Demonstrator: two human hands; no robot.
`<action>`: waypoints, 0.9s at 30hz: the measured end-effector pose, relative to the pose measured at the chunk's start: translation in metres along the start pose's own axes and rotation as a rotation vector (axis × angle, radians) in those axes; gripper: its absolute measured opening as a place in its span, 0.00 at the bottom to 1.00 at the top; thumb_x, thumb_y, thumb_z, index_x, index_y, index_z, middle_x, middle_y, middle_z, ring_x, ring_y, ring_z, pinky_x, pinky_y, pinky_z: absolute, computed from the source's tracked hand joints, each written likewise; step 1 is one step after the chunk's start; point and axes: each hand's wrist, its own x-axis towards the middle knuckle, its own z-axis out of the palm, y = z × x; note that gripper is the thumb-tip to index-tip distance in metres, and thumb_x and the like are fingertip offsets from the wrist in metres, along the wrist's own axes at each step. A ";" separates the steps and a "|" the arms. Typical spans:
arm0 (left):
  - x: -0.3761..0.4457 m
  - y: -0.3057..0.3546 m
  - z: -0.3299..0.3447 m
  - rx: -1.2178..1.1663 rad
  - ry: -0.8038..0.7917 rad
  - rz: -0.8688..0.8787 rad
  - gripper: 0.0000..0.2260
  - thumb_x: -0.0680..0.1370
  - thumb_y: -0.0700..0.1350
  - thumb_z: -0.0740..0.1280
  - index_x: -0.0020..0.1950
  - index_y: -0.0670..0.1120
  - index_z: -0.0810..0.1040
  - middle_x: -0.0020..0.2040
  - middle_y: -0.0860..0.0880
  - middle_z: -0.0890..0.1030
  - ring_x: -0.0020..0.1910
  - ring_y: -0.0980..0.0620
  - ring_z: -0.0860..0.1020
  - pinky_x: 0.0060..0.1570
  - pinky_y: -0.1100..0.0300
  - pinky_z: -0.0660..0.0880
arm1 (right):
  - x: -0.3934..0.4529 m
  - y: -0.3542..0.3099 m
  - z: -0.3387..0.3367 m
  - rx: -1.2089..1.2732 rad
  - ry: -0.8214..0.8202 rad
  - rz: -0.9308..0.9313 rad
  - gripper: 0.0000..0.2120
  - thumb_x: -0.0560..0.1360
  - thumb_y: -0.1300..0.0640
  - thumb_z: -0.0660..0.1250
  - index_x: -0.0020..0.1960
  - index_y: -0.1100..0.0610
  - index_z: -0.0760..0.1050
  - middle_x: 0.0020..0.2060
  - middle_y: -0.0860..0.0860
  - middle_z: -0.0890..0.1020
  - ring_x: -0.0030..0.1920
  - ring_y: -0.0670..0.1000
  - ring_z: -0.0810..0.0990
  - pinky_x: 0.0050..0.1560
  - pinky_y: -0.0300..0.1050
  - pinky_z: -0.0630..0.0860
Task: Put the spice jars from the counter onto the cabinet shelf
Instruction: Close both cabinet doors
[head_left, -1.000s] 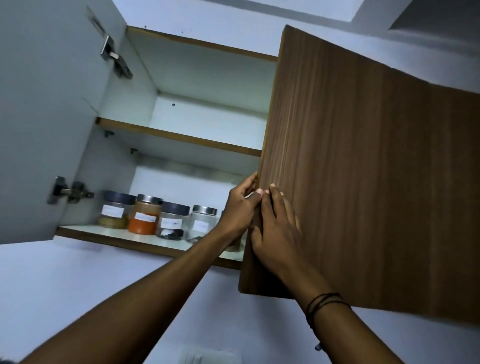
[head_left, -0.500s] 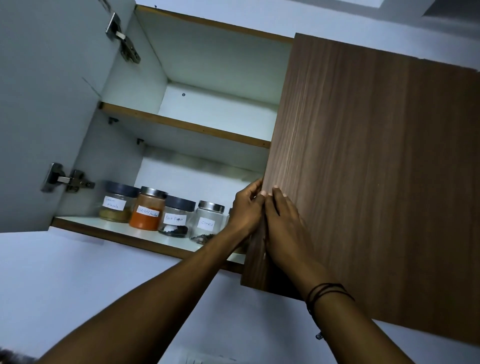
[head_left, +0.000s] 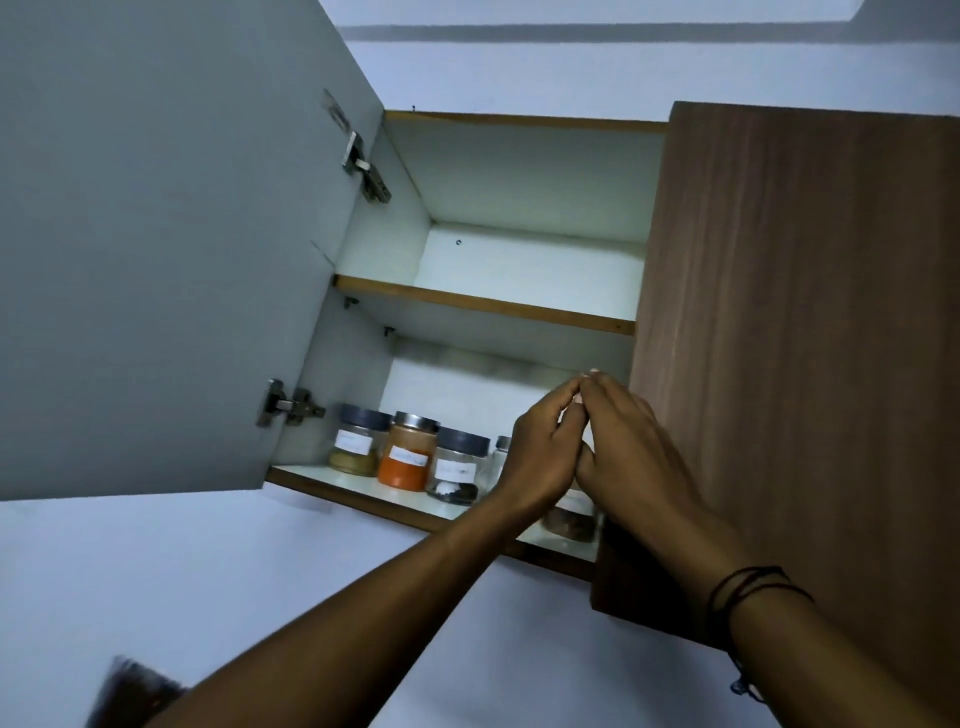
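Note:
Several labelled spice jars stand in a row on the lower cabinet shelf (head_left: 363, 480): a yellow-brown one (head_left: 356, 452), an orange one (head_left: 408, 460) and one with dark contents (head_left: 457, 475). A further jar (head_left: 501, 454) is mostly hidden behind my left hand. A jar with brown contents (head_left: 569, 522) shows under my hands. My left hand (head_left: 540, 457) and my right hand (head_left: 631, 447) are raised in front of the shelf, fingertips touching each other, holding nothing. Both sit just left of the brown right door (head_left: 789, 338).
The grey left door (head_left: 156, 249) stands wide open, its two metal hinges showing. The upper shelf (head_left: 483, 304) holds nothing that I can see. The pale wall (head_left: 208, 571) lies below the cabinet, and dark hair shows at the bottom left.
Both hands have come off the edge of the right door and now meet in front of the shelf. The view has shifted, putting the cabinet more to the right.

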 end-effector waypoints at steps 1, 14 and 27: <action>0.000 0.008 -0.015 0.037 0.022 0.020 0.15 0.83 0.46 0.57 0.65 0.52 0.78 0.57 0.58 0.82 0.57 0.63 0.79 0.60 0.61 0.76 | 0.002 -0.013 -0.002 0.026 0.024 -0.024 0.29 0.76 0.62 0.63 0.76 0.57 0.60 0.75 0.51 0.64 0.76 0.51 0.61 0.73 0.46 0.62; -0.046 0.125 -0.256 0.840 0.248 0.233 0.22 0.79 0.48 0.59 0.73 0.47 0.72 0.73 0.50 0.73 0.72 0.56 0.67 0.70 0.64 0.61 | 0.025 -0.234 -0.015 0.435 0.185 -0.405 0.33 0.73 0.62 0.67 0.76 0.61 0.61 0.74 0.55 0.66 0.74 0.54 0.64 0.72 0.46 0.64; -0.094 0.227 -0.416 1.611 0.370 0.167 0.32 0.75 0.59 0.50 0.79 0.51 0.61 0.80 0.48 0.59 0.79 0.48 0.53 0.77 0.47 0.47 | 0.035 -0.406 -0.022 0.807 0.135 -0.601 0.34 0.78 0.54 0.65 0.78 0.59 0.54 0.77 0.55 0.61 0.76 0.55 0.60 0.71 0.47 0.65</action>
